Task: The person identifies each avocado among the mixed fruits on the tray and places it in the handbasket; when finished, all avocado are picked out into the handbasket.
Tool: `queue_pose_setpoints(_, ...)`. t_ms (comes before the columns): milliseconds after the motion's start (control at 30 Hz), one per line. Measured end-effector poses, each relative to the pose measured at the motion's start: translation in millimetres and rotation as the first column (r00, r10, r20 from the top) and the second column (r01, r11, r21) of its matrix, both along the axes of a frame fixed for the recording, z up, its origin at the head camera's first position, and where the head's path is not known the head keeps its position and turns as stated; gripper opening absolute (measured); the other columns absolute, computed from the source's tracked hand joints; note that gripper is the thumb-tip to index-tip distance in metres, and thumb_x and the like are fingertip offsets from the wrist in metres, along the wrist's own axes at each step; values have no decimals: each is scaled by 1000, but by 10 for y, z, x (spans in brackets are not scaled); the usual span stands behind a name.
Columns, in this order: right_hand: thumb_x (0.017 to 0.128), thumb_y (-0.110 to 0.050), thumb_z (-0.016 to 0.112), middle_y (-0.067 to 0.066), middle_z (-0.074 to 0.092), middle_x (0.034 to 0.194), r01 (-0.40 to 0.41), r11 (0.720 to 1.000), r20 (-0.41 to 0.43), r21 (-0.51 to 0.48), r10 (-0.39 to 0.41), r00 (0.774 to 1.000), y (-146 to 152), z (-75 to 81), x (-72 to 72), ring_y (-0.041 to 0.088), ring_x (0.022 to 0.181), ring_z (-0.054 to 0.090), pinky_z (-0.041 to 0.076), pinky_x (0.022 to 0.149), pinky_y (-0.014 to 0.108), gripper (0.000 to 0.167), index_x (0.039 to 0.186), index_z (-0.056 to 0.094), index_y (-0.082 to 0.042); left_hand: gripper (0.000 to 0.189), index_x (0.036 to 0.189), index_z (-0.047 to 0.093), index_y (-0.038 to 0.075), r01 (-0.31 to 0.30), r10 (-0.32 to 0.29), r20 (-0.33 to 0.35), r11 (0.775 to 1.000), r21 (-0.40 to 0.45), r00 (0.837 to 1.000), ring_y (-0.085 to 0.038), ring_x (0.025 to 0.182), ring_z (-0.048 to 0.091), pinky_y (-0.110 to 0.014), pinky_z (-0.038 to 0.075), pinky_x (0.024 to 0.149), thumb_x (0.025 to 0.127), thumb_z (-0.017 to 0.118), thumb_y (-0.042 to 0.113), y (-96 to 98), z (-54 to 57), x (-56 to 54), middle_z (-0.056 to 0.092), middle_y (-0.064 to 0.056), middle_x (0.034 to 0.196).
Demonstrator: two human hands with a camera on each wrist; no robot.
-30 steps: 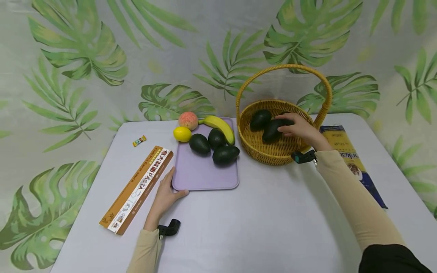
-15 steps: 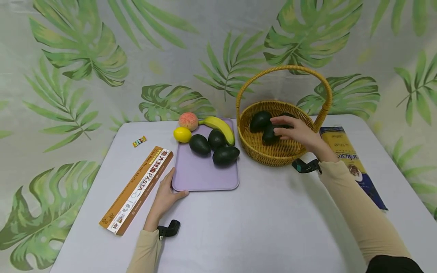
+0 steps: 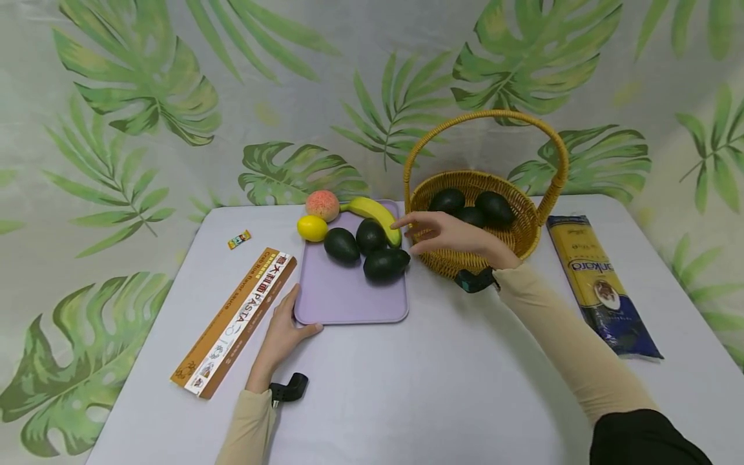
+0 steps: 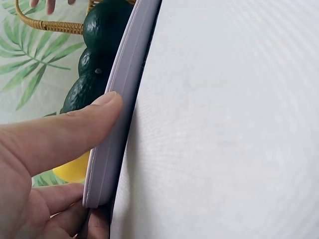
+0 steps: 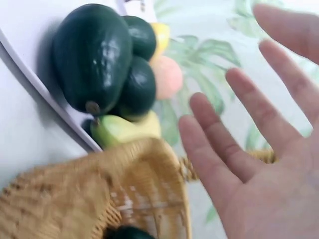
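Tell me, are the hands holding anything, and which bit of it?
The left hand holds the purple tray by its near left corner. The right hand holds nothing; its fingers are spread.

Rough woven wicker basket [image 3: 462, 261], smooth plastic-looking tray [image 3: 351, 300]

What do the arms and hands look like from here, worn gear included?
The left hand and right hand are ungloved. The left sleeve and right sleeve are plain beige. A small black left wrist camera and matching right wrist camera are worn. Black fabric covers the right arm higher up.
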State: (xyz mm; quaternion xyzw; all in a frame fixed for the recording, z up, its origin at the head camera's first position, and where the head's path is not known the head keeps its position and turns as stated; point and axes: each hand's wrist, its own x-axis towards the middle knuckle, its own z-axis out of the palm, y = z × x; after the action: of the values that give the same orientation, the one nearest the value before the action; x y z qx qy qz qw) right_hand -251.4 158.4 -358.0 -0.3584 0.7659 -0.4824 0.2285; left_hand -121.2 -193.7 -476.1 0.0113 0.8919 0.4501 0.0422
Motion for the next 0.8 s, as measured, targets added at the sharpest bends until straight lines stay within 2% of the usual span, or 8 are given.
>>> queue_pose_setpoints(133,90,-12,64,8,44,142,-89,992,23,88,87,996,-243,-66,-42,36,125,41,38,100,50,49,137,51,-11,95,149,17,-6,1,-1,-3,1000,-2,1000,-41,140,14,-50,13,113,79,78,17,-7,-5,0,17,-25,154)
queue_pose_setpoints(200,90,-10,64,7,42,142,-128,985,27,118,126,992,-349,-95,-57,37,126,38,35,101,53,49,137,51,-10,96,150,18,-6,-2,2,-2,1000,-5,1000,-41,140,14,-50,13,113,79,78,17,-13,-7,2,17,-25,154)
queue_pose_setpoints(300,89,-5,63,8,42,142,-174,973,20,153,173,985,-476,-135,-84,31,130,34,27,107,56,48,136,52,-7,96,149,18,-6,-4,4,-5,1000,-8,1000,-42,140,14,-51,13,113,79,79,17,-17,-4,7,17,-26,154)
queue_pose_setpoints(400,87,0,62,9,45,140,-220,957,6,188,223,975,-564,-183,-124,27,132,33,27,108,52,48,134,53,-3,96,149,17,-6,-5,5,-7,1000,-8,1000,-41,140,14,-51,14,113,79,78,16,-18,-15,5,17,-26,154)
queue_pose_setpoints(533,84,0,61,17,41,142,-273,920,-38,281,295,955,-627,-293,-167,30,134,30,26,109,45,48,132,55,-1,96,149,17,-6,-4,4,-9,1000,-6,1000,-41,140,14,-50,14,113,79,78,16,-16,-32,1,17,-25,154)
queue_pose_setpoints(633,82,0,60,20,33,145,-266,901,-55,343,301,952,-656,-355,-148,33,135,26,26,109,44,49,131,57,-4,96,150,17,-5,-2,2,-6,1000,-4,1000,-41,140,14,-50,14,113,79,78,17,-14,-37,-1,17,-25,154)
queue_pose_setpoints(800,80,3,64,15,40,135,-182,921,-106,345,230,967,-684,-395,-73,30,125,35,32,103,42,48,127,61,-9,96,150,17,-5,0,0,-4,1000,1,1000,-42,140,14,-52,14,113,79,78,17,-6,-20,-3,17,-26,154)
